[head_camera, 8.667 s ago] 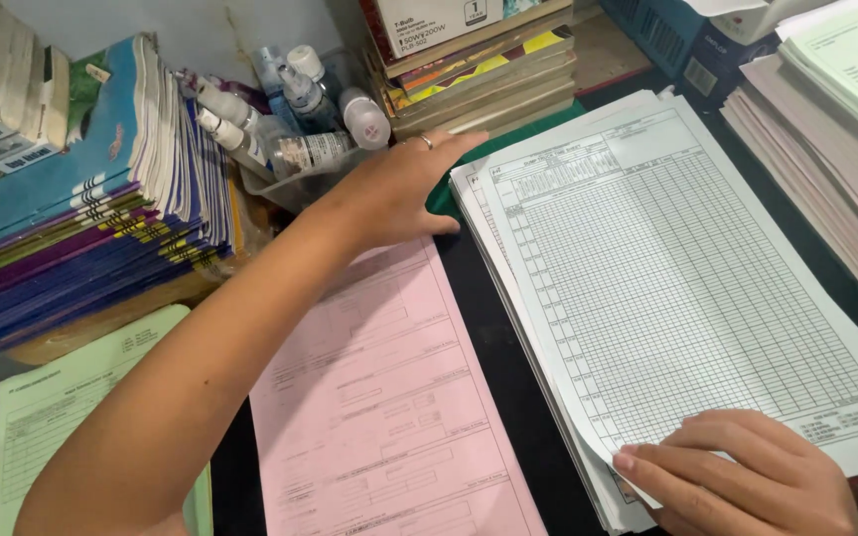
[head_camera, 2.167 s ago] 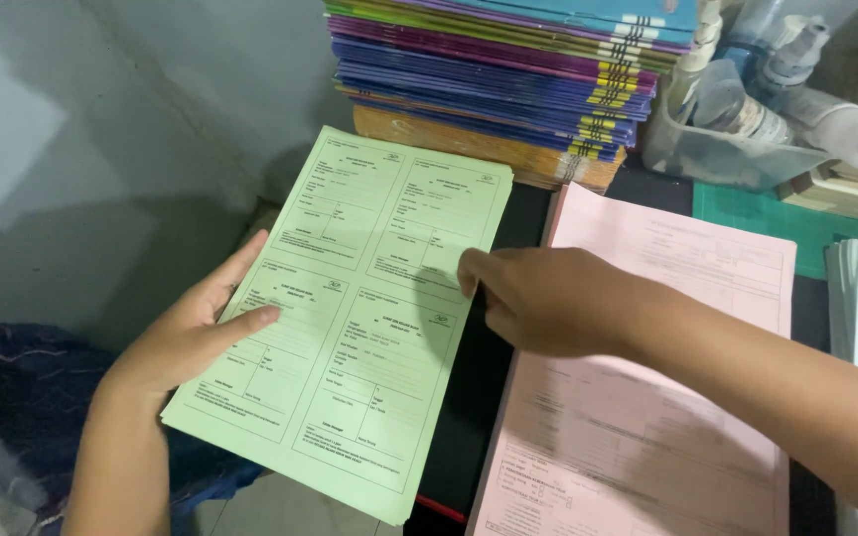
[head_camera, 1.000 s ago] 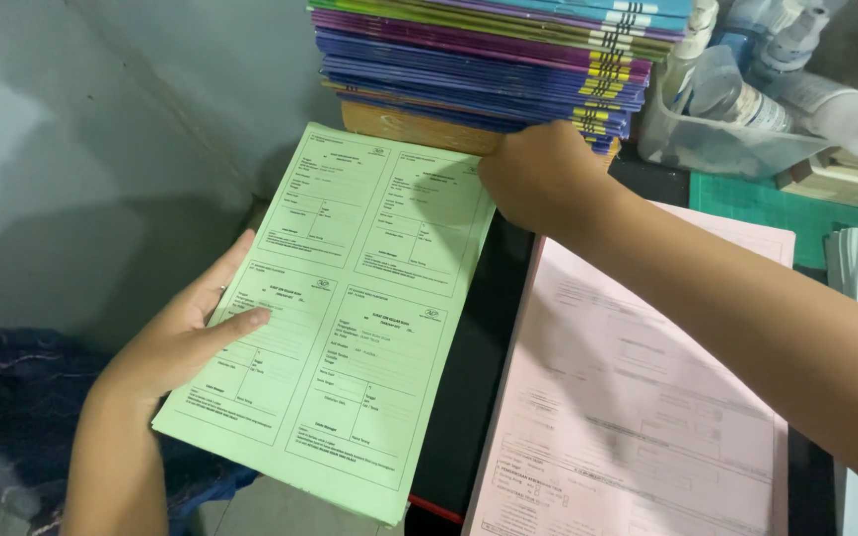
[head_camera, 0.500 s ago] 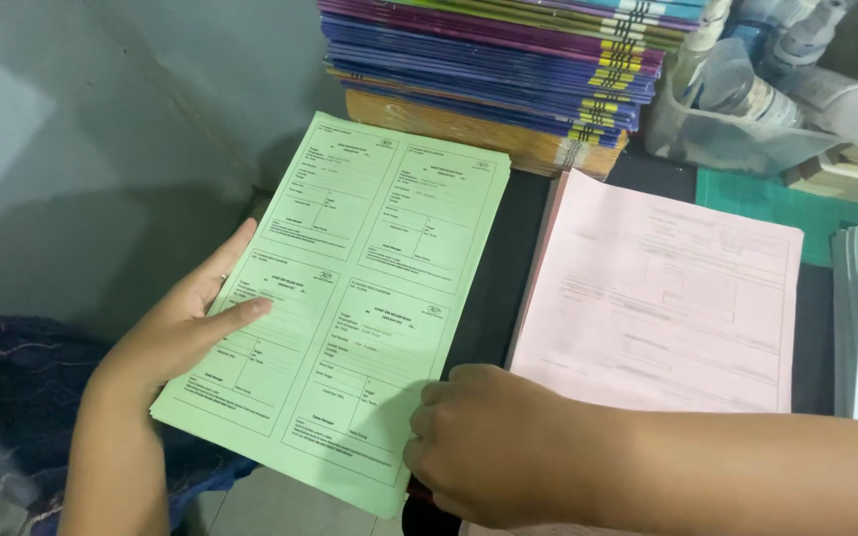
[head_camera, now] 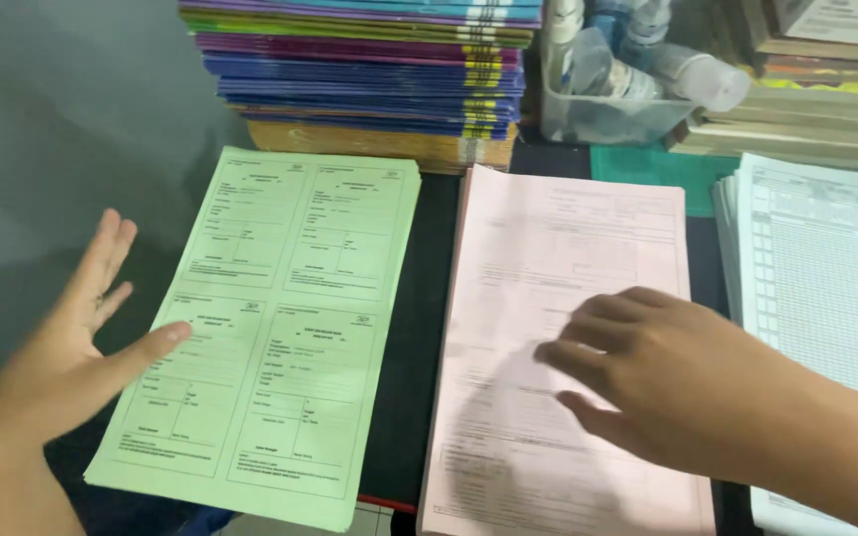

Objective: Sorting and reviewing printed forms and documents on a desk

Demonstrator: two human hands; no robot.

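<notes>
A stack of green printed forms (head_camera: 270,328) lies at the left of the dark desk. My left hand (head_camera: 71,347) is open beside its left edge, thumb tip touching the paper, fingers spread over the grey surface. A stack of pink forms (head_camera: 558,248) lies to the right of the green one. My right hand (head_camera: 667,372) hovers over the pink stack with fingers apart and holds nothing; whether it touches the paper is unclear.
A tall pile of coloured booklets (head_camera: 369,69) stands behind the forms. A clear tub of bottles (head_camera: 618,89) sits at the back, a green cutting mat (head_camera: 662,169) below it. White gridded sheets (head_camera: 826,288) lie at the right, books (head_camera: 806,109) behind them.
My left hand has let go of the green stack and opened beside it. My right hand moved from the green stack's lower corner over to the pink stack. The green stack now lies squared.
</notes>
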